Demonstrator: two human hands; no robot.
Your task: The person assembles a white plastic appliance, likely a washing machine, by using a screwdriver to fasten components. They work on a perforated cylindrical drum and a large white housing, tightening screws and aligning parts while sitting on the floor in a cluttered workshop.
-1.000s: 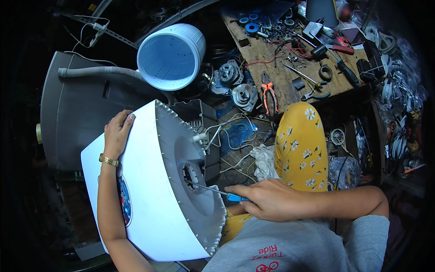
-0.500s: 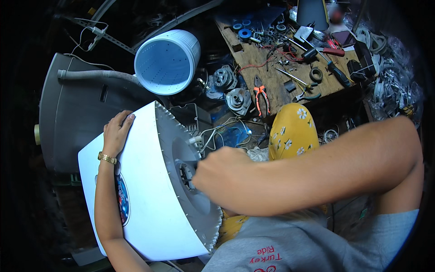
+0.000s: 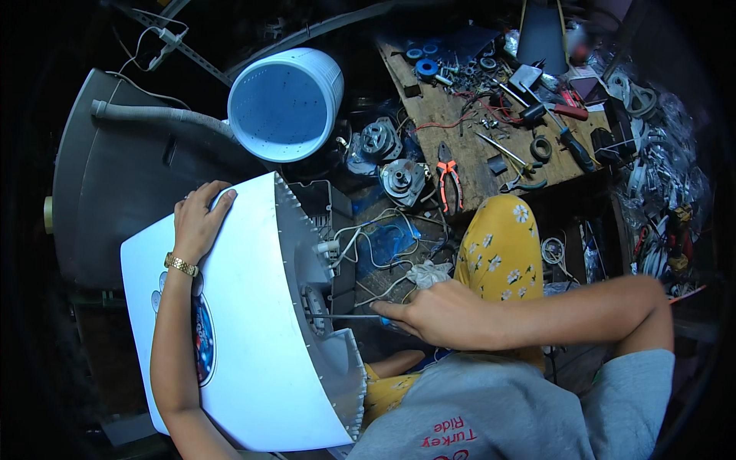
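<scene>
A large white plastic housing [image 3: 245, 307] with a round printed badge lies tilted across my lap, its grey ribbed hollow side facing right. Pressed on its upper end is my left hand [image 3: 201, 218], fingers laid over the surface, with a gold watch on the wrist. My right hand [image 3: 441, 313] is closed round the blue handle of a screwdriver [image 3: 349, 316], most of the handle hidden in the palm. The screwdriver's thin shaft runs left to the round opening in the housing's grey inner side; its tip is hard to make out there.
Beyond the housing stand a perforated light-blue tub [image 3: 287, 103] and a dark grey casing [image 3: 115, 199] with a hose. Motor parts [image 3: 402, 180] and loose wires lie on the floor. Orange-handled pliers [image 3: 449, 180], tape and screwdrivers cover a wooden bench [image 3: 441, 111].
My right hand has drawn back to the right, away from the housing, and the screwdriver's shaft now shows. The housing has tipped slightly; my left hand stays on it.
</scene>
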